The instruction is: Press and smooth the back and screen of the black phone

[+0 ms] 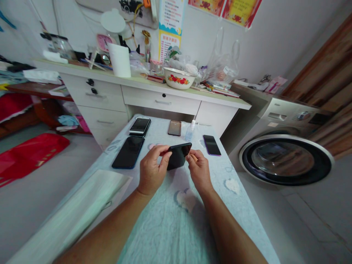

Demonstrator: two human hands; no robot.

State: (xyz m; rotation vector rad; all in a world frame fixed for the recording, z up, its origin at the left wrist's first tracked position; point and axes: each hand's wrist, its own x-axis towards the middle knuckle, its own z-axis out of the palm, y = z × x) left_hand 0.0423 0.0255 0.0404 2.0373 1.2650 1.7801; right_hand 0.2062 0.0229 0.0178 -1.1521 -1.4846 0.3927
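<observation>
A dark smartphone [178, 157] is held up, tilted, above the cloth-covered table. My left hand [154, 168] pinches its left end between thumb and fingers. My right hand [198, 169] is closed at the phone's right end; a small orange-brown bit shows by its fingertips, too small to name. Just behind the phone stands a clear spray bottle [189, 131] with a white cap. A phone case [174, 127] lies further back. To the left lie a large black phone [128, 152] and a stack of phones [140, 126]. Another phone [212, 145] with a purple edge rests to the right.
A pale rolled sheet [74, 216] lies along the table's left side. Beyond the table [170, 234] is a white desk [162, 102] bearing a flowered enamel bowl [180, 79], a paper roll [120, 61] and plastic bags. A washing machine [286, 143] stands at the right.
</observation>
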